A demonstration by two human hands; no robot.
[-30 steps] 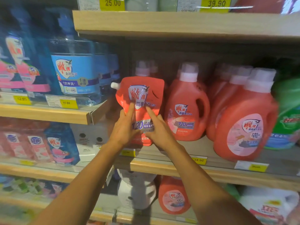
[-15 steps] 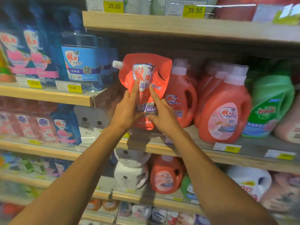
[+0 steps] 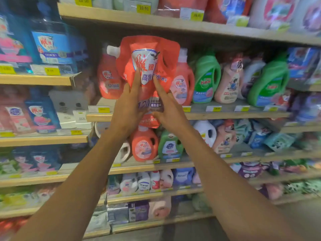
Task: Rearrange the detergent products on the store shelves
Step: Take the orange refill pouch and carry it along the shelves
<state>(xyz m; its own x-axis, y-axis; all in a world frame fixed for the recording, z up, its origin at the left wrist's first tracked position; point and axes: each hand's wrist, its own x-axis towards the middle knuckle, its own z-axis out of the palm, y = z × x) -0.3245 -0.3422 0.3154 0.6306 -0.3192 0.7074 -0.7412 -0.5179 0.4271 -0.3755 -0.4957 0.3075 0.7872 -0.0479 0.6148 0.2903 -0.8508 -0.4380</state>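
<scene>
Both hands held one red detergent refill pouch [image 3: 149, 66] upright in the air, in front of the shelf of red bottles [image 3: 111, 80]. The left hand [image 3: 127, 108] and right hand [image 3: 167, 110] pressed its lower half from either side, fingers spread flat up the front, thumbs hidden behind. The pouch touched no shelf board [image 3: 225, 114], so it seemed mid-move, not yet placed. Green bottles [image 3: 206, 79] stood to the right; other stock looked untouched

Red spouted detergent pouch [image 3: 149, 66] upright, apparently clear of shelf.
</scene>
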